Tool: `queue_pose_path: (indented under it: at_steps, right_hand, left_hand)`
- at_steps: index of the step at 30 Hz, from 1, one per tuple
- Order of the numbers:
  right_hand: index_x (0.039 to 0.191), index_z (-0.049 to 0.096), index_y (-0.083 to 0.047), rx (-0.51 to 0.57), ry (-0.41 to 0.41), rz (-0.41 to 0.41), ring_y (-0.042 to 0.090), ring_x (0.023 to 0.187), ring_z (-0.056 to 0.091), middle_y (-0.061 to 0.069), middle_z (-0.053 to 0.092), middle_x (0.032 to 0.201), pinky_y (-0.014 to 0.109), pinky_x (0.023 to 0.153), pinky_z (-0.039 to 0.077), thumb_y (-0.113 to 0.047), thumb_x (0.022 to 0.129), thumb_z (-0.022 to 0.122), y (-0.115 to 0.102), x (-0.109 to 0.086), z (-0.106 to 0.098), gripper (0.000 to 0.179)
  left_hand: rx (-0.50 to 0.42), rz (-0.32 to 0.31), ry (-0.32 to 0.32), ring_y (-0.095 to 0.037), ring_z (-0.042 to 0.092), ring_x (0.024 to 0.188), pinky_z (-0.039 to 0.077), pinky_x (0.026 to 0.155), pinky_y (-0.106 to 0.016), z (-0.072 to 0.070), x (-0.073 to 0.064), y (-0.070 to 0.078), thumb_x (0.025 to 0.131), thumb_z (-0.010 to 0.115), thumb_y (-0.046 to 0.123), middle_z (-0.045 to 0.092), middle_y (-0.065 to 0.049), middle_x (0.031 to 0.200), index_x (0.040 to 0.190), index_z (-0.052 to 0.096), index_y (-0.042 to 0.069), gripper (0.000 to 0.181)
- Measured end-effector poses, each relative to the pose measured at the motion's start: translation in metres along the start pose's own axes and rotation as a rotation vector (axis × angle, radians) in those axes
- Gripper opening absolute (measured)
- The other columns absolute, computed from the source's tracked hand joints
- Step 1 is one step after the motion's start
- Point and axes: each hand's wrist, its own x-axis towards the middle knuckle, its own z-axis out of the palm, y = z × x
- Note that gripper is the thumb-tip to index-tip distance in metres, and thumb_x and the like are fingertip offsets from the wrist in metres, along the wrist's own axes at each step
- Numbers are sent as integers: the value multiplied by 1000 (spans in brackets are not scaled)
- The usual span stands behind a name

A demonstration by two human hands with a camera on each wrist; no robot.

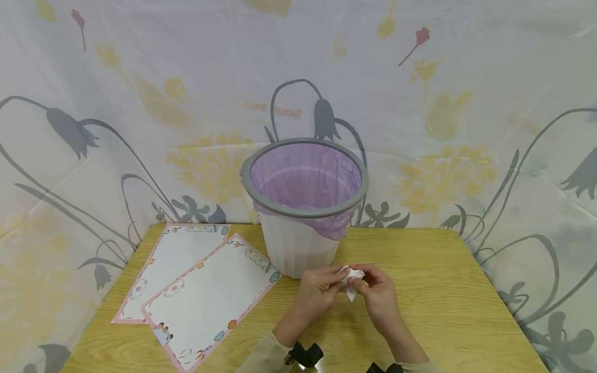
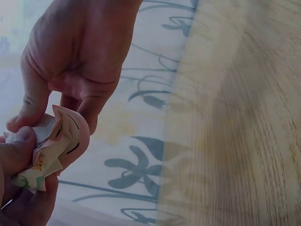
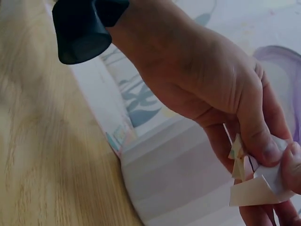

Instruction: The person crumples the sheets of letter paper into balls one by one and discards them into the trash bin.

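A small crumpled piece of paper [image 1: 353,275], white with pink and printed patches, is held between both hands just in front of the bin. My left hand [image 1: 314,292] pinches its left side between thumb and fingers. On the right side my right hand [image 1: 379,296] pinches it as well, and a pointed white corner hangs below. The left wrist view shows folded layers and a pink curved edge on the paper [image 2: 77,134]. In the right wrist view the left thumb presses on the paper [image 3: 256,190], whose far part the fingers hide.
Behind the hands stands a white bin [image 1: 298,243] with a grey rim and purple liner. Two pink-bordered decorated sheets [image 1: 210,300] overlap at the left on the wooden table [image 1: 443,311]. A flower-patterned curtain [image 1: 210,67] hangs behind.
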Motion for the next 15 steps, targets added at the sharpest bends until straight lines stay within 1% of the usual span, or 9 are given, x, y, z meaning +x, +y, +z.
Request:
queue_pose_path:
  at_steps: [3, 6, 10, 15]
  right_hand:
    - [105, 62, 16, -8, -1, -1, 14, 91, 65, 1, 69, 100, 24, 72, 57, 9, 86, 70, -2, 1, 1, 21]
    - [106, 61, 16, 7, -32, 1, 14, 92, 65, 1, 68, 101, 25, 71, 57, 9, 88, 69, -3, 2, -1, 21]
    - [112, 58, 15, 26, -123, -17, 13, 97, 65, -1, 66, 107, 24, 74, 56, 7, 90, 67, -2, 4, -7, 25]
    - [127, 57, 9, 72, -275, -84, 11, 110, 61, -3, 62, 122, 24, 83, 55, 10, 91, 63, 2, 7, -15, 37]
  left_hand:
    - [-1, 5, 14, -25, 70, 99, 55, 84, -25, -1, 1, -2, 80, 78, -4, 70, -20, 108, 107, 72, -6, 27]
    - [-4, 12, 9, -25, 70, 100, 55, 84, -25, -2, 1, -6, 79, 80, -4, 70, -20, 108, 106, 72, -6, 29]
    - [8, 47, -16, -24, 70, 101, 55, 84, -24, -4, 0, -10, 77, 82, -3, 69, -20, 111, 106, 73, -6, 31]
    - [45, 119, -28, -25, 70, 100, 55, 85, -24, -10, 2, -10, 75, 83, -3, 70, -20, 112, 103, 74, -7, 30]
